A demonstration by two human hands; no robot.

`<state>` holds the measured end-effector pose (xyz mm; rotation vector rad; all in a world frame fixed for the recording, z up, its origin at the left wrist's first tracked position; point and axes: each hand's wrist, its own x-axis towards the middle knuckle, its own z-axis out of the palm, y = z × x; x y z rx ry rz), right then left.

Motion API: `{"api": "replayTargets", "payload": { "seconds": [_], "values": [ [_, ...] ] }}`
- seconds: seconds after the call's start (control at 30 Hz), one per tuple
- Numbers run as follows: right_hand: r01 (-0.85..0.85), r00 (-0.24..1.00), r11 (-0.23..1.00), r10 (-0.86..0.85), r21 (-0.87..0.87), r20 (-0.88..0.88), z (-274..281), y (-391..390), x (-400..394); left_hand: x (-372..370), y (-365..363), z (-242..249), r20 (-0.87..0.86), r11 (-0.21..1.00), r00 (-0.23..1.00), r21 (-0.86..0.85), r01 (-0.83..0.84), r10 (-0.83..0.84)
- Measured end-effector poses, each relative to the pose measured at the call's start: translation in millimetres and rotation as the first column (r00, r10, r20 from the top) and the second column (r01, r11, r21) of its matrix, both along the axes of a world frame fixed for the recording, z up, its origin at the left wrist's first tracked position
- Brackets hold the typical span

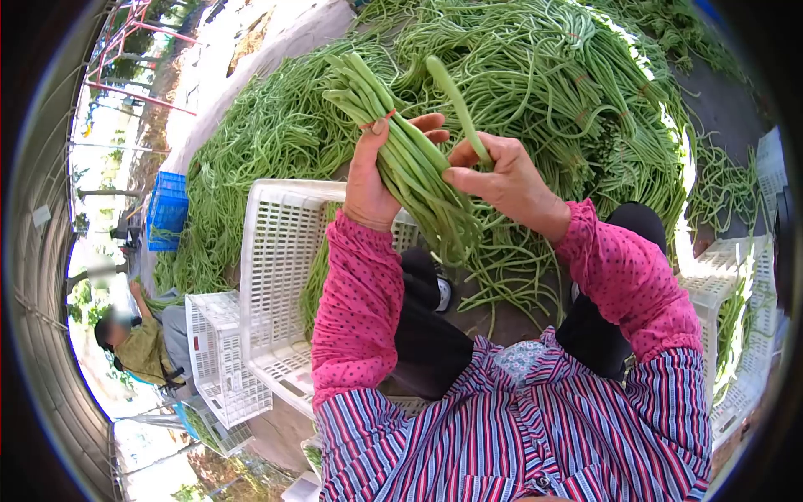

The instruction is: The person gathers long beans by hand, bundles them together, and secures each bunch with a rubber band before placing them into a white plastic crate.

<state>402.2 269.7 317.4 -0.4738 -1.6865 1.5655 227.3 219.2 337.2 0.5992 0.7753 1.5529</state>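
A bundle of long green beans [410,159] with a red band near its upper end is gripped in my left hand [374,180], the thumb lying by the band. The bundle's lower ends curl down over the ground. My right hand [506,180] is beside the bundle and pinches a single thick bean [456,105], whose tip points up. Both hands are in front of a large heap of long green beans [535,75]; some bunches in it have red bands.
A white crate [280,268] with beans inside stands left of my legs, another white crate [219,351] beyond it. At far left are a blue crate [167,209] and a seated person [146,347]. White crates [711,289] stand at right.
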Motion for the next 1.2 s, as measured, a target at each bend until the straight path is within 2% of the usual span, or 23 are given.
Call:
{"api": "replayTargets", "payload": {
  "seconds": [0.07,0.1,0.13,0.17,0.2,0.23,0.27,0.33,0.4,0.5,0.6,0.67,0.7,0.73,0.83,0.9,0.93,0.97,1.0,1.07,1.17,1.2],
  "values": [
    [-0.021,0.993,0.984,0.04,-0.18,0.106,9,6,6,1,-3,5,0.013,1.0,1.0,-0.024,0.0,0.0],
    [-0.058,0.995,0.972,0.075,-0.227,0.065,13,8,7,-2,-4,4,0.007,0.999,1.0,-0.033,0.023,-0.023],
    [-0.056,0.995,0.972,0.072,-0.23,0.064,18,9,9,-3,-4,3,0.0,0.998,0.999,-0.042,0.049,-0.049],
    [-0.087,0.989,0.972,0.112,-0.219,0.102,22,10,9,-1,-1,-2,-0.039,0.998,0.999,-0.059,-0.038,0.036],
    [-0.119,0.979,0.971,0.15,-0.208,0.139,25,11,10,0,0,-4,-0.041,0.998,0.999,-0.06,-0.034,0.031],
    [-0.127,0.984,0.982,0.142,-0.138,0.104,18,11,8,1,0,-4,-0.058,0.999,0.998,-0.051,-0.016,0.013],
    [-0.126,0.985,0.982,0.141,-0.139,0.102,14,10,8,3,0,-4,-0.074,0.999,0.997,-0.042,-0.001,-0.002],
    [-0.072,0.98,0.995,0.084,-0.073,0.18,9,5,9,6,1,-6,-0.072,0.994,0.995,-0.075,-0.077,0.072],
    [-0.104,0.977,0.994,0.111,-0.044,0.182,10,1,13,4,3,-12,-0.061,0.98,0.99,-0.15,-0.133,0.125],
    [-0.082,0.962,0.982,0.123,-0.171,0.244,13,-3,21,9,4,-16,-0.027,0.971,0.989,-0.185,-0.151,0.148],
    [-0.097,0.944,0.975,0.153,-0.198,0.292,10,-7,33,9,8,-21,0.009,0.965,0.986,-0.206,-0.162,0.167],
    [-0.094,0.933,0.976,0.155,-0.197,0.325,4,-13,47,-5,10,-22,0.072,0.893,0.92,-0.284,-0.35,0.384],
    [-0.114,0.925,0.953,0.205,-0.28,0.321,3,-15,54,-24,13,-27,0.138,0.89,0.901,-0.271,-0.365,0.412],
    [-0.132,0.917,0.923,0.252,-0.361,0.31,2,-15,58,-40,12,-30,0.146,0.854,0.854,-0.245,-0.458,0.5],
    [-0.126,0.96,0.928,0.204,-0.351,0.192,-2,-3,63,-56,5,-22,0.136,0.778,0.783,-0.304,-0.55,0.607],
    [-0.143,0.98,0.928,0.181,-0.344,0.081,-4,5,62,-51,6,-22,0.169,0.809,0.811,-0.324,-0.491,0.56],
    [-0.134,0.981,0.929,0.174,-0.346,0.087,1,3,59,-45,6,-18,0.2,0.835,0.833,-0.338,-0.435,0.515],
    [-0.097,0.982,0.912,0.153,-0.399,0.11,12,1,55,-32,7,-14,0.17,0.854,0.846,-0.242,-0.461,0.505],
    [-0.058,0.983,0.891,0.131,-0.451,0.132,18,-1,51,-26,9,-14,0.171,0.859,0.851,-0.243,-0.452,0.496],
    [-0.114,0.988,0.911,0.145,-0.396,0.049,3,1,39,-16,13,-12,0.22,0.944,0.918,-0.089,-0.317,0.329],
    [-0.102,0.993,0.906,0.119,-0.411,0.017,-6,-3,13,-1,17,-7,0.182,0.955,0.938,-0.08,-0.285,0.295],
    [0.006,1.0,0.967,0.001,-0.254,0.03,-14,-5,1,4,19,-7,0.166,0.956,0.942,-0.081,-0.281,0.291]
  ]
}}
